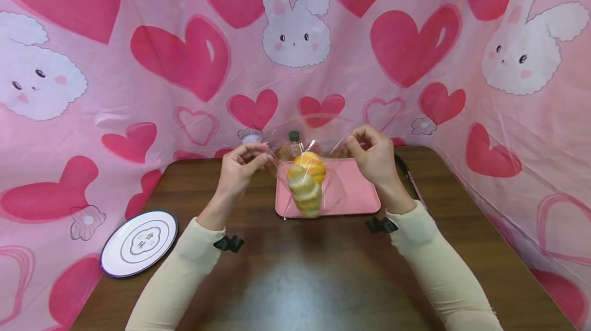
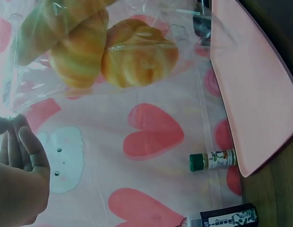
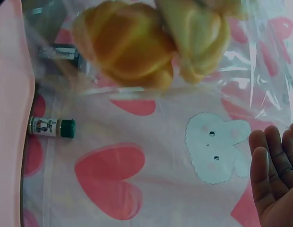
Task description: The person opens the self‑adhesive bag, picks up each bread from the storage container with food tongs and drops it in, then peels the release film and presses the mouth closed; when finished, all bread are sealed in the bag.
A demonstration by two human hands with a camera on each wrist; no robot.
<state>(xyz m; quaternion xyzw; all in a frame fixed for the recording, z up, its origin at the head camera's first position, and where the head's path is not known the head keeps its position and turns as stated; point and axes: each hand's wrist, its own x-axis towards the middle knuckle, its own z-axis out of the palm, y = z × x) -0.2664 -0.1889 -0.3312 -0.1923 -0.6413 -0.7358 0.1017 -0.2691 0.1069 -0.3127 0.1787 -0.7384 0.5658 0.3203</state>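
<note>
A clear plastic bag [image 1: 333,154] hangs between the two hands above a pink tray [image 1: 355,192]. Inside it are a round golden bread roll [image 1: 311,162] and a paler, ridged, croissant-shaped bread [image 1: 306,195]. The left hand [image 1: 241,167] pinches one upper side of the bag between thumb and fingers. On the opposite side the right hand [image 1: 376,159] pinches the bag likewise. In the left wrist view, the left hand [image 2: 23,165] is beside the stretched film, with the breads farther along. The right wrist view shows the right hand [image 3: 274,175] at the frame's edge.
Behind the bag stands a small green-capped bottle [image 1: 294,138]; a dark-labelled container [image 2: 229,217] is near it. A white plate with a dark rim [image 1: 113,256] lies at the table's left edge. A long dark object [image 1: 406,169] lies beyond the right hand. Heart-patterned cloth surrounds the table.
</note>
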